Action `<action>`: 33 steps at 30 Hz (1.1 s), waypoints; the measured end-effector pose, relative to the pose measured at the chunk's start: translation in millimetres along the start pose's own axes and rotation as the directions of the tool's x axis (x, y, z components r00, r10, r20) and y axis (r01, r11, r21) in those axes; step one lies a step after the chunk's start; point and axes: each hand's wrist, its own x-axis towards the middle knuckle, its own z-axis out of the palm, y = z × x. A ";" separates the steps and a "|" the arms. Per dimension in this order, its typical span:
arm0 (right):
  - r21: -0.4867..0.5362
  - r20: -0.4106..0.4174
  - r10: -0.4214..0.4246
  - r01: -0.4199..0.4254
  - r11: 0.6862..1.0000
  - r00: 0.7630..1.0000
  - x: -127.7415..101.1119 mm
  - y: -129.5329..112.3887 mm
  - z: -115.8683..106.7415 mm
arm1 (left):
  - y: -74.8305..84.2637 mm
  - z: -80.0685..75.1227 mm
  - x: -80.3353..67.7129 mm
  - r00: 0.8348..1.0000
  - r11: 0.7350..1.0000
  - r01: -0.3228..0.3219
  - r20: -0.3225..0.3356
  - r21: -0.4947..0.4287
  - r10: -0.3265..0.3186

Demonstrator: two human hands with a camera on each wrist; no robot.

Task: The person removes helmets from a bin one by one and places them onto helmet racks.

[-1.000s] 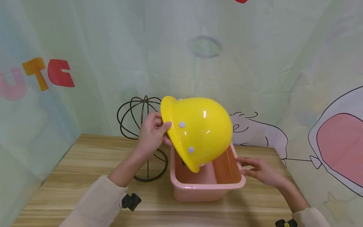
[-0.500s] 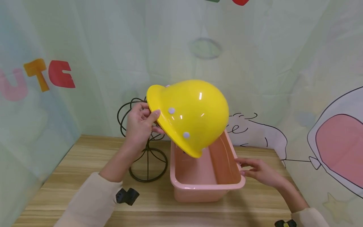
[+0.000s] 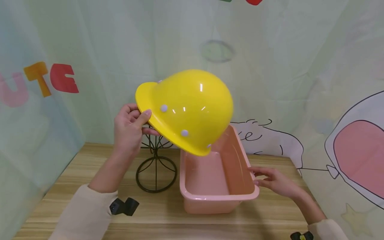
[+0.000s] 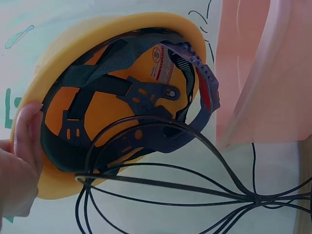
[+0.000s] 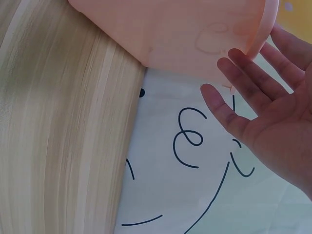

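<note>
A yellow hard hat (image 3: 192,106) hangs tilted in the air, its brim to the left, partly over the pink basin. My left hand (image 3: 129,128) grips the brim, thumb on top and fingers beneath. In the left wrist view the hat's inside shows a dark strap harness (image 4: 141,97). Behind and below that hand stands a black wire stand (image 3: 156,170), its upper cage largely hidden by hat and hand. My right hand (image 3: 277,181) touches the right rim of the pink basin (image 3: 220,197). Its fingers look relaxed and fairly straight in the right wrist view.
The wooden table (image 3: 90,173) bears the basin and the stand, side by side. A printed curtain (image 3: 105,50) closes off the back and both sides close to the table's edges.
My left hand has lifted the hard hat up and to the left, from low over the basin towards the wire stand. The right hand and the basin have stayed in place.
</note>
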 end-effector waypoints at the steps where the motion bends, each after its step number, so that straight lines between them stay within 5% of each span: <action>1: 0.001 0.000 -0.004 0.004 1.000 1.000 0.1 0.1 0.0 | 0.5 -1.7 0.2 1.000 1.000 -0.003 -0.006 -0.023 0.003; 17: -0.019 -0.003 -0.003 0.003 1.000 1.000 0.3 0.3 -0.4 | 2.5 -34.3 -3.6 0.992 0.979 -0.012 -0.125 -0.204 -0.014; 33: 0.006 0.011 0.017 -0.017 1.000 1.000 0.6 -1.8 -1.8 | -9.2 -65.2 -13.6 0.989 0.954 -0.012 -0.145 -0.299 -0.033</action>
